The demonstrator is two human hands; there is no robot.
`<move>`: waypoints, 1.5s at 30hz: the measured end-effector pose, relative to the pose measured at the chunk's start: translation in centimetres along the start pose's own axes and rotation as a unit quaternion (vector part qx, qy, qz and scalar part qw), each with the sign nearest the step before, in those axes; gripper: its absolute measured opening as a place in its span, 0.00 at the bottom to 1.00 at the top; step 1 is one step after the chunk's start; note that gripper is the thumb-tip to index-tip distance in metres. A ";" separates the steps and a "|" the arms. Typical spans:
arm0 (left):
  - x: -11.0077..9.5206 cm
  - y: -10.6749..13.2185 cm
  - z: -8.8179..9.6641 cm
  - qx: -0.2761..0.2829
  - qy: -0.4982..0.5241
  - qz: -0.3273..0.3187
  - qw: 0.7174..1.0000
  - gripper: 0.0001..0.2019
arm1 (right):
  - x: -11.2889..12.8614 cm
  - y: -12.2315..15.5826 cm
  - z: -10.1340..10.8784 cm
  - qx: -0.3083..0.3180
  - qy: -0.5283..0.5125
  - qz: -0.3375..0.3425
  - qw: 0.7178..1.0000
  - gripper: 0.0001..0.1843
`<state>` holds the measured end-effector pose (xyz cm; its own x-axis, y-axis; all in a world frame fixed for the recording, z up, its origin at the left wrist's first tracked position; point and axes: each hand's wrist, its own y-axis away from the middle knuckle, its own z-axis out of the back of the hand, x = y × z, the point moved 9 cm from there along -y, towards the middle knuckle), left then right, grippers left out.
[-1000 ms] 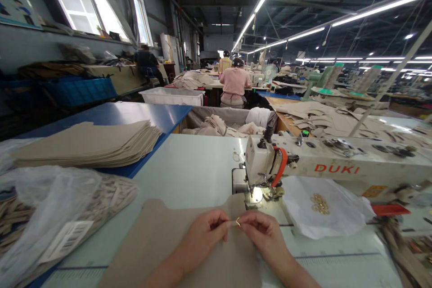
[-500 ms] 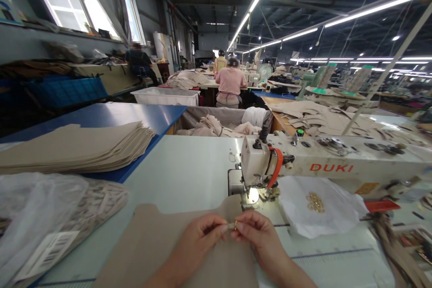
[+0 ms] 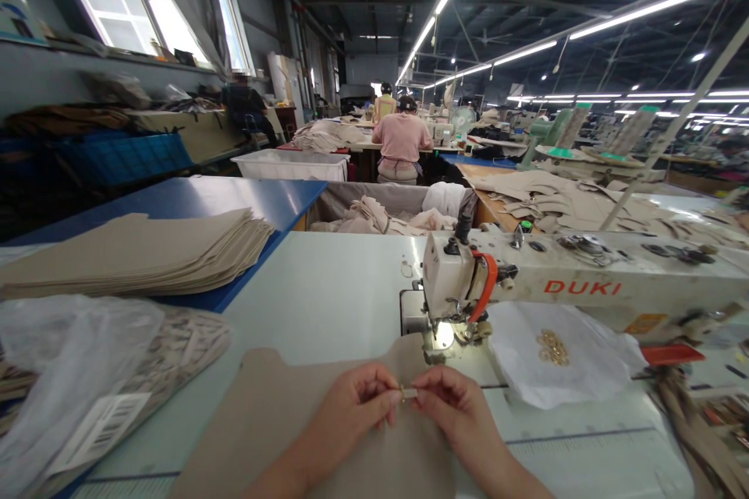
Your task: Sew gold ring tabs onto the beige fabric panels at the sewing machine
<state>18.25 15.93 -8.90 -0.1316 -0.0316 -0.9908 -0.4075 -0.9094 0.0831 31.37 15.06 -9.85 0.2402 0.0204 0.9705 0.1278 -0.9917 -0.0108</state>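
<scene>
My left hand [image 3: 354, 405] and my right hand [image 3: 453, 405] meet above a tan fabric panel [image 3: 275, 413] lying on the pale sewing table [image 3: 328, 288]. Both pinch a small strip with a gold metal ring [image 3: 406, 391] between thumb and fingertips. The panel's far corner reaches the lit needle area of the white DUKI sewing machine [image 3: 573, 281], just beyond my hands. To the right of my right hand lies a white plastic sheet [image 3: 562, 362] with several gold rings [image 3: 551, 347] on it.
A stack of tan cut panels [image 3: 134, 253] rests on a blue table at left. A clear plastic bag of small strips [image 3: 105, 374] lies at near left. A bin of beige cloth [image 3: 380, 214] stands behind the table. A person in pink [image 3: 401, 144] sits farther off, back turned.
My fingertips have shifted slightly on the small ring and strip; the hands stay together over the panel. The view has swayed a little.
</scene>
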 end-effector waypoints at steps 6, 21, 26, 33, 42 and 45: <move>-0.4 -0.1 -0.2 -0.001 -0.001 -0.002 1.000 0.10 | 0.0 0.1 -0.9 0.022 -0.002 -0.009 1.000 0.17; 0.2 0.4 -1.8 -0.020 0.115 0.104 0.988 0.17 | -1.0 0.4 -1.5 -0.002 -0.115 -0.058 0.992 0.17; -0.4 0.4 -2.1 0.016 0.024 0.101 0.994 0.12 | -0.3 1.0 -1.6 0.025 -0.076 -0.035 0.996 0.17; -2.9 0.8 -1.7 0.017 -0.202 0.018 0.979 0.04 | 2.2 3.1 -1.8 0.018 0.154 0.083 0.984 0.11; -2.4 1.0 -1.7 0.013 -0.153 0.012 0.988 0.04 | 3.7 4.7 -0.7 -0.043 0.212 0.152 0.964 0.08; -2.7 1.0 -1.5 -0.015 -0.107 0.000 0.994 0.05 | 2.7 4.5 -0.1 -0.070 0.161 0.122 0.977 0.11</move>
<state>19.53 14.53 -6.35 -0.3216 0.0551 -0.9453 -0.3818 -0.9211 0.0762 32.53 10.63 -7.26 -0.0710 -0.2371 0.9689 -0.0329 -0.9702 -0.2399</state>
